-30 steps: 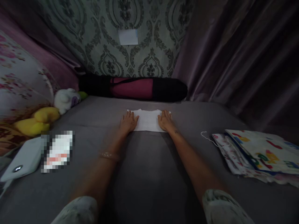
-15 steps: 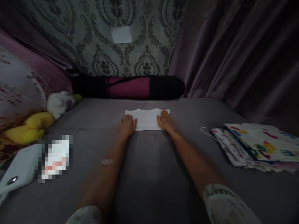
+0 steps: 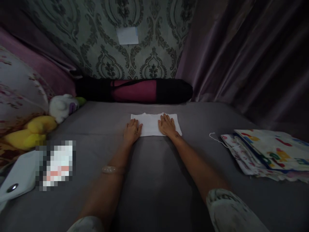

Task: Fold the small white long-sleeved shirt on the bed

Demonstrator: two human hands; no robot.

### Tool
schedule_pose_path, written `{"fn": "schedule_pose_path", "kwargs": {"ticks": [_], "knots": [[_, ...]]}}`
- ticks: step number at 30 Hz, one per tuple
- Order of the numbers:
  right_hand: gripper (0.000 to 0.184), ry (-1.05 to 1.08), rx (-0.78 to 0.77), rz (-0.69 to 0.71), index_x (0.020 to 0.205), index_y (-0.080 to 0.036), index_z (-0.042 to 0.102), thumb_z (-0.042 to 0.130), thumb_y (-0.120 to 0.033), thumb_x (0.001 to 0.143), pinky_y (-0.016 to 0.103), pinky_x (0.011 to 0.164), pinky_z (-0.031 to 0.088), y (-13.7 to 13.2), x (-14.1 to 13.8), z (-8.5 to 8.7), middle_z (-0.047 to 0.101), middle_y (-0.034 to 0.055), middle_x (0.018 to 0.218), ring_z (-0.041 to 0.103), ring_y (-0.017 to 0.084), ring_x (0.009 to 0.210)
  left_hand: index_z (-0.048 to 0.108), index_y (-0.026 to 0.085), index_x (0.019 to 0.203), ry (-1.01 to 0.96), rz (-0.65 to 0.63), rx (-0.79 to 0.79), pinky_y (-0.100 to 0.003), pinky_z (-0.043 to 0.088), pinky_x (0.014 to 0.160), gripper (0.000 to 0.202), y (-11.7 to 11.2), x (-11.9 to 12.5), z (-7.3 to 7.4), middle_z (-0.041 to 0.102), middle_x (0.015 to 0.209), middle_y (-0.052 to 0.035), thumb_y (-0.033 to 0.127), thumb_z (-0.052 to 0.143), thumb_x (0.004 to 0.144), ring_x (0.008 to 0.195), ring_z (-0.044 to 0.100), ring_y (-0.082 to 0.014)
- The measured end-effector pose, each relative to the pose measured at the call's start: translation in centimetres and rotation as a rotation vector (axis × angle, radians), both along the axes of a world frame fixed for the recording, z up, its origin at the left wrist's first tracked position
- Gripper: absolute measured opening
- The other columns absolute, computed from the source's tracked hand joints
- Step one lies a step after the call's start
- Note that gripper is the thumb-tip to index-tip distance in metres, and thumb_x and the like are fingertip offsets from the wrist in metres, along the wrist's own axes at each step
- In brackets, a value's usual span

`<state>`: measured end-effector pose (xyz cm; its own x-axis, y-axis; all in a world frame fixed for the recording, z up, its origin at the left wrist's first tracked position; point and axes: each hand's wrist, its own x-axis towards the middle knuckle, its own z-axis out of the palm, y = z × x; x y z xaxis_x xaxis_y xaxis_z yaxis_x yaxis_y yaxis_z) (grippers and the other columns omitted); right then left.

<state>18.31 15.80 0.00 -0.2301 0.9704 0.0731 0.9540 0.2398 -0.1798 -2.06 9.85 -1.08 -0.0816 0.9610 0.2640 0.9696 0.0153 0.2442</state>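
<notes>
A small white cloth garment (image 3: 150, 125), folded to a flat rectangle, lies on the grey bed sheet (image 3: 149, 180) in front of me. My left hand (image 3: 133, 130) rests flat on its left end, fingers stretched forward. On the right half of the cloth my right hand (image 3: 167, 125) presses down with its fingers spread, and the cloth's right corner shows beyond it. Neither hand grips anything. A clear bangle (image 3: 109, 169) circles my left forearm.
A black and pink bolster-shaped bag (image 3: 135, 91) lies along the patterned wall. Folded printed fabrics (image 3: 270, 154) are stacked at the right. On the left are a yellow plush toy (image 3: 29, 132), a white plush toy (image 3: 61, 108), a pale pouch (image 3: 21, 175) and a pixelated item (image 3: 59, 166).
My right hand has slid a little left, in from the cloth's right end, which now shows more. My left hand stays on the left end. The view has shifted slightly.
</notes>
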Motion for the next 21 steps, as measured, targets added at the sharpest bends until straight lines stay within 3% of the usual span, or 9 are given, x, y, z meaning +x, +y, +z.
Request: {"fn": "schedule_pose_path", "kwargs": {"ticks": [9,15,21], "knots": [[0.059,-0.011,-0.049,0.010,0.154,-0.008,0.032,0.022,-0.037,0.103,0.052,0.121,0.016,0.1,0.0,0.6,0.022,0.0137,0.164,0.020,0.029,0.150,0.055,0.010,0.133,-0.059,-0.020,0.050,-0.045,0.036,0.115,0.046,0.4,-0.4,-0.4,0.051,0.147,-0.0199,0.036,0.037,0.100,0.139,0.046,-0.0293],[0.058,-0.004,0.015,0.089,0.152,-0.008,0.036,0.023,-0.036,0.103,0.051,0.122,0.010,-0.4,-2.3,1.5,0.027,0.0142,0.162,0.020,0.027,0.150,0.055,0.012,0.133,-0.080,-0.041,0.090,-0.043,0.037,0.115,0.043,0.5,-0.7,-0.7,0.053,0.145,-0.0189,0.033,0.041,0.098,0.138,0.047,-0.0284],[0.059,0.018,-0.011,0.114,0.153,-0.008,0.034,0.022,-0.038,0.104,0.051,0.122,0.012,-0.7,-4.0,0.6,0.029,0.0137,0.161,0.021,0.027,0.150,0.055,0.012,0.133,-0.080,-0.039,0.118,-0.043,0.037,0.115,0.042,0.9,-1.0,-1.4,0.056,0.142,-0.0175,0.031,0.043,0.097,0.137,0.048,-0.0273]]}}
